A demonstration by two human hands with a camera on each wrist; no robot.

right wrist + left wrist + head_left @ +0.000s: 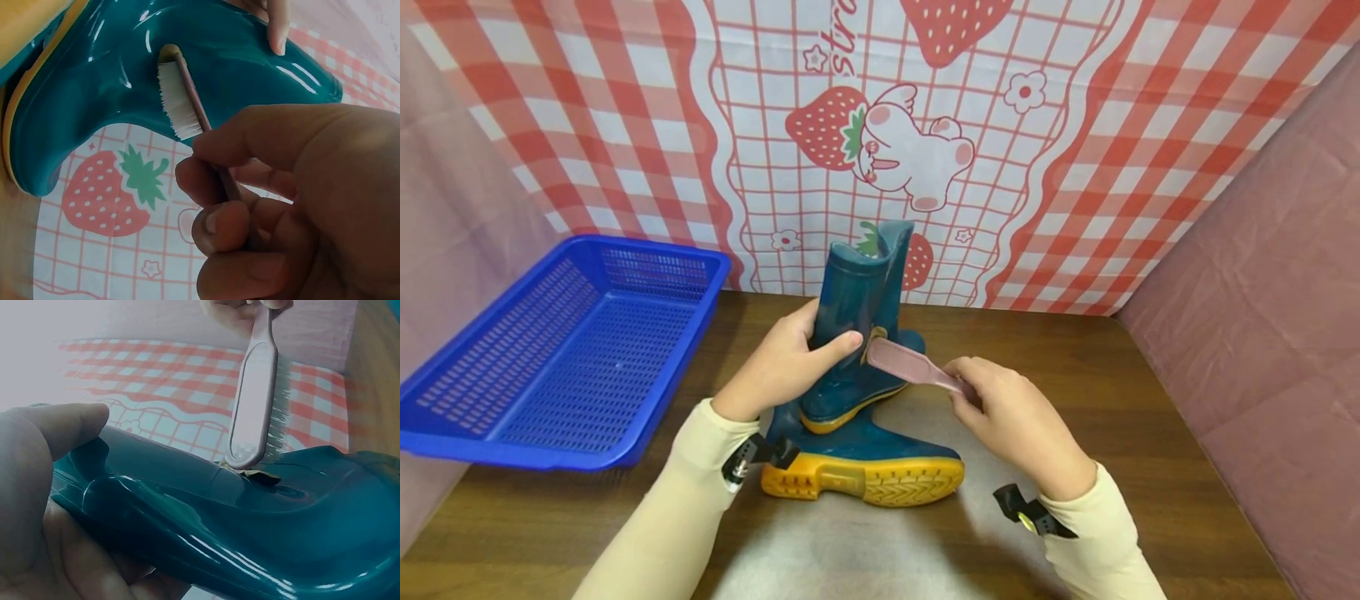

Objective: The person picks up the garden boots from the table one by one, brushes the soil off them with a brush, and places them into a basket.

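Bristles [177, 103] of a pink brush [901, 360] lie against the side of an upright teal rubber boot [853, 296], the brush's tip at a yellowish-brown patch [169, 52] near the ankle. The right hand [1018, 417] grips the brush's handle, fingers curled around it. The left hand [782, 362] clasps the boot's shaft, thumb across the near side. Just in front on the table [1097, 375], a second boot [865, 479] lies on its side, yellow sole facing the wearer. A blue plastic basket [602, 367] sits at left; behind hangs a strawberry-printed checked cloth [1150, 125].
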